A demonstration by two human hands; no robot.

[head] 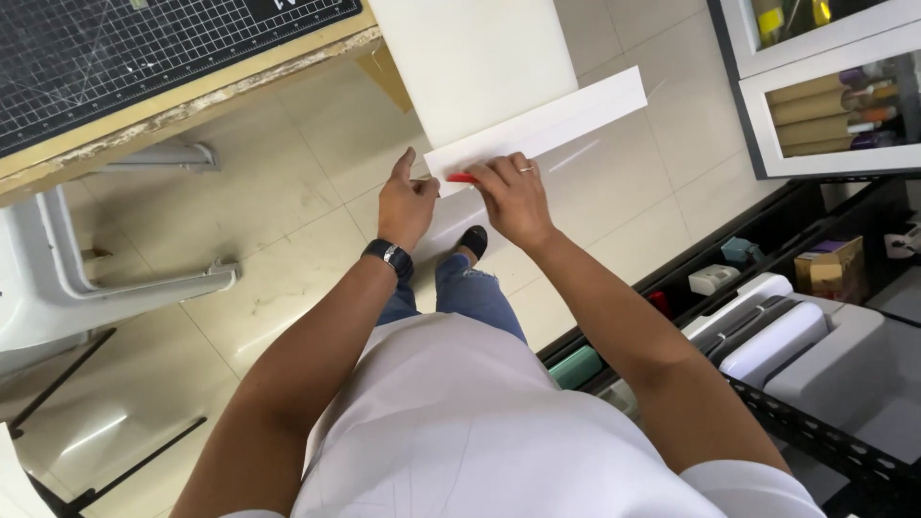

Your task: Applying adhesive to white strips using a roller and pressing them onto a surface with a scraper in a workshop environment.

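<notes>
Two hands (408, 206) (513, 197) hold white board (537, 125) over tiled floor (278, 230) beside workbench (192, 96).

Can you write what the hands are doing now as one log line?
left hand: steadies white board | right hand: holds red tool at board edge | floor below

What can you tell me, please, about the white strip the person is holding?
The white strip looks like a long, narrow band of stiff paper or card, plain and matte. It slants up to the right over the tiled floor, crossing a wider white sheet. The left hand and right hand pinch its lower end, where something small and red shows.
</notes>
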